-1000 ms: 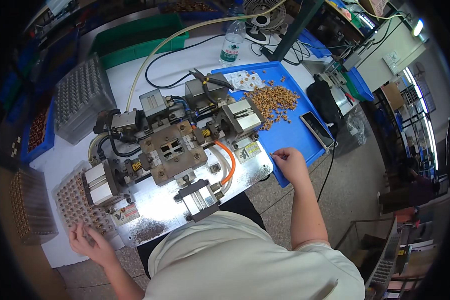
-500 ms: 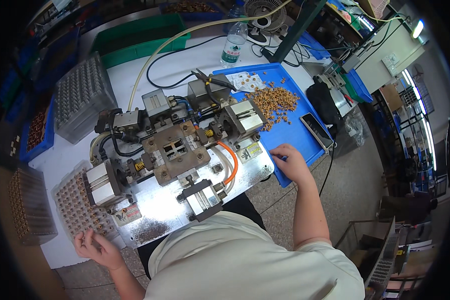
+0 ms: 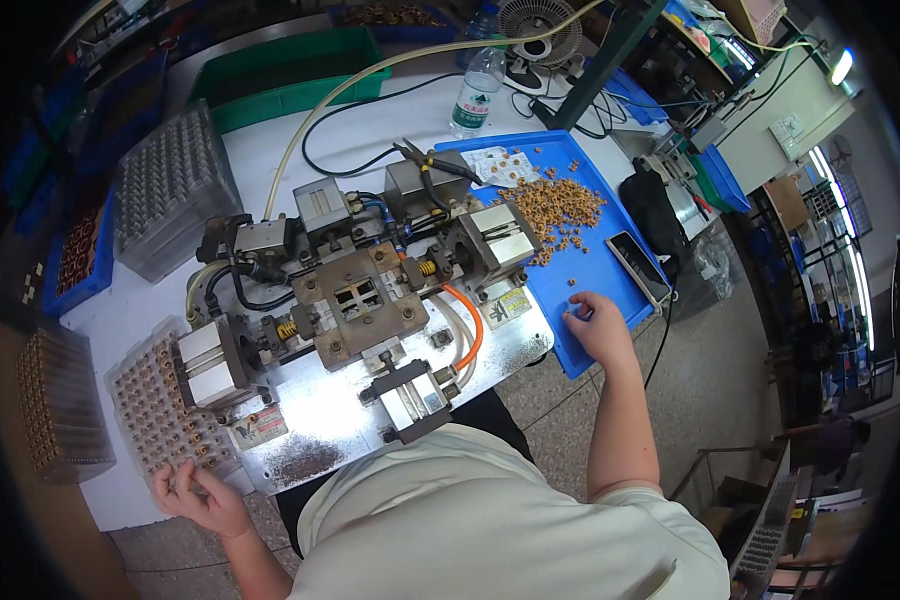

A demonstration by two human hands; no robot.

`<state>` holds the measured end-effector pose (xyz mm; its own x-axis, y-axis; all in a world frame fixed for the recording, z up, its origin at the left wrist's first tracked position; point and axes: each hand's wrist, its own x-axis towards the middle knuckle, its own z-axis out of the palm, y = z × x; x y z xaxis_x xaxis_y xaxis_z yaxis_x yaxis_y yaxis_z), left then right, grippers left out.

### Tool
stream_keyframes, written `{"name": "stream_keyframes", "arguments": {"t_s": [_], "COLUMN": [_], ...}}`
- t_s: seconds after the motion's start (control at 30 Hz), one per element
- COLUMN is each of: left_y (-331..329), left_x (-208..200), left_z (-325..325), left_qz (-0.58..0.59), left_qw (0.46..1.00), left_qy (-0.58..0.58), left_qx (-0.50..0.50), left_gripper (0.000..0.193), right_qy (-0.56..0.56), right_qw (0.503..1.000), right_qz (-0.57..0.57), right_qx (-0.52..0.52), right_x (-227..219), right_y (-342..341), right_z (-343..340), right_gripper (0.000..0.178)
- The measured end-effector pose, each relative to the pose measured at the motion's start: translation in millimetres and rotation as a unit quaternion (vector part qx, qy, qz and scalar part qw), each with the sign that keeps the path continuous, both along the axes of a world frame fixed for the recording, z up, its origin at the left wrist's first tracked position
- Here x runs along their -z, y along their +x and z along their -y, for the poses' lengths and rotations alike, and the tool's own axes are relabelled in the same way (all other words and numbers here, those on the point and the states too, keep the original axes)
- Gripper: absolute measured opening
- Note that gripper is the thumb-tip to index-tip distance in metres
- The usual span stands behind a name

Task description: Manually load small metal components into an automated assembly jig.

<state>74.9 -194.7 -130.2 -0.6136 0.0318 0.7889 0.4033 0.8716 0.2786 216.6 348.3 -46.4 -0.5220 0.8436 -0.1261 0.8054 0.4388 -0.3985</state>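
My left hand [image 3: 205, 502] is at the near edge of a clear plastic tray [image 3: 140, 395] holding rows of small brass-coloured parts. Its fingers are loosely bent and apart, the tips over the last rows, with nothing visible in them. Over the near right part of a blue tray [image 3: 560, 345] is my right hand [image 3: 600, 328], thumb and fingers curled together; whatever they may hold is hidden. A single small brass part [image 3: 572, 283] lies just beyond those fingertips. Farther back, a pile of such parts [image 3: 555, 205] is spread in the blue tray. Between my hands stands a metal clamping fixture [image 3: 360, 305] with cylinders.
Pliers [image 3: 432, 178] lie on top of the fixture. A phone [image 3: 637, 267] rests on the blue tray's right edge. Behind are a water bottle [image 3: 477, 95], a green bin [image 3: 285, 85] and a hose [image 3: 315, 105]. Stacked clear trays [image 3: 175, 200] stand at the left.
My right hand has shifted right and slightly nearer, off the fixture plate's edge and over the blue tray. A lone part now shows beyond its fingertips. My left hand has barely moved.
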Motion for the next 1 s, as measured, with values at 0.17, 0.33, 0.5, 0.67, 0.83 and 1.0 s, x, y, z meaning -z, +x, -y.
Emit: {"name": "stream_keyframes", "arguments": {"t_s": [0.17, 0.33, 0.5, 0.67, 0.83, 1.0], "left_y": [3, 1, 3, 2, 2, 2], "left_x": [0, -4, -7, -7, -8, -6], "left_z": [-2, -8, -9, -8, -9, -7], "left_qz": [0.003, 0.013, 0.012, 0.011, 0.014, 0.009], "left_qw": [1.000, 0.998, 0.998, 0.998, 0.997, 0.998], "left_qy": [0.027, 0.056, 0.062, 0.061, 0.075, 0.063], "left_qx": [-0.001, 0.007, 0.005, -0.003, -0.007, -0.003], "left_gripper": [0.028, 0.030, 0.031, 0.030, 0.028, 0.026], "right_qy": [0.118, 0.057, 0.081, 0.063, 0.100, 0.092], "right_qw": [0.986, 0.984, 0.904, 0.847, 0.809, 0.813], "right_qz": [-0.048, -0.164, -0.370, -0.316, -0.287, -0.240], "right_qx": [-0.107, -0.047, -0.200, -0.423, -0.504, -0.523], "right_x": [22, -12, -70, -69, -53, -52], "right_y": [7, -22, -78, -132, -156, -162], "right_z": [-21, -12, 61, 127, 147, 151], "right_gripper": [0.018, 0.017, 0.014, 0.016, 0.014, 0.011]}}
